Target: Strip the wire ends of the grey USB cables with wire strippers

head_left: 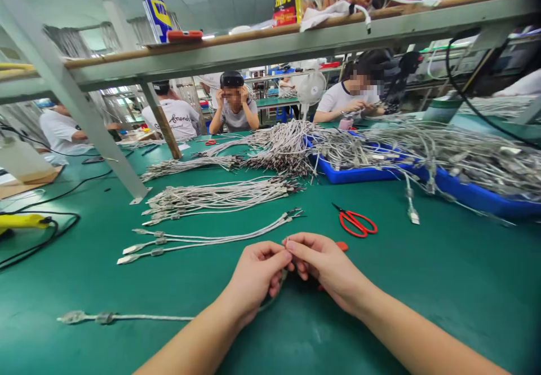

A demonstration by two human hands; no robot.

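My left hand (264, 270) is closed in a pinch on one end of a grey cable (147, 318). The cable passes under my left forearm, and its plug end lies on the green table at the left. Fingertip to fingertip with it, my right hand (323, 262) pinches the same cable end; the tip itself is mostly covered by my fingers. A bit of something red-orange (342, 246) shows from behind my right hand. Beyond my hands lie a few loose cables (211, 241) side by side, and red-handled scissors (357, 224) rest to the right.
Bundled cables (220, 197) lie farther back, beside a large cable pile (287, 144). Blue trays (350, 175) heaped with cables stand at the right. A metal shelf (253, 48) spans overhead, its post (110, 149) reaching the table. A yellow tool (25, 221) lies left. Several people sit beyond.
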